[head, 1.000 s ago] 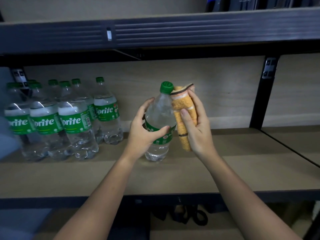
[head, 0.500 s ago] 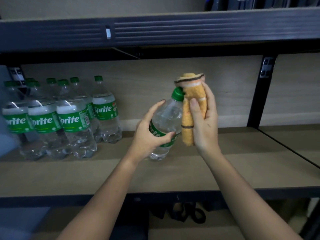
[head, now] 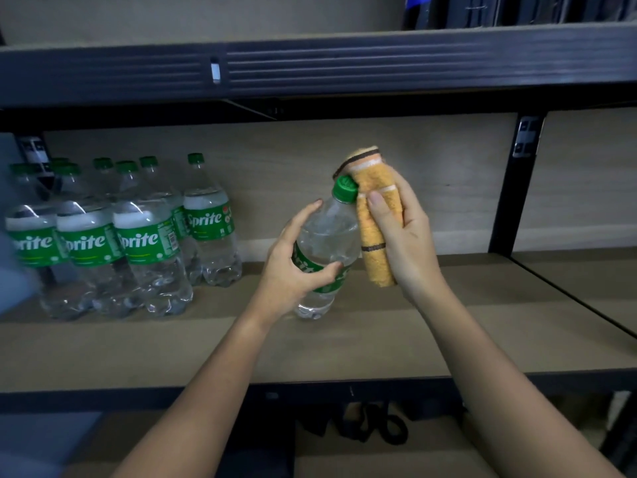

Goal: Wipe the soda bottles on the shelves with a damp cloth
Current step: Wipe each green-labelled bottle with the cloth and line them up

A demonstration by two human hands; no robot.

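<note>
Group of Sprite bottles (head: pixel 138 236) stands upright at the shelf's (head: pixel 344 346) left, against the back panel. Left hand (head: pixel 293 267) grip wraps the held bottle (head: pixel 327 236) at its green label, fingers curled round; bottle tilts right, base just above the shelf board. Right hand (head: pixel 410 236) grip holds the folded orange cloth (head: pixel 375 215), thumb over it, cloth touching the green cap (head: pixel 344 189) and the bottle's right side.
</note>
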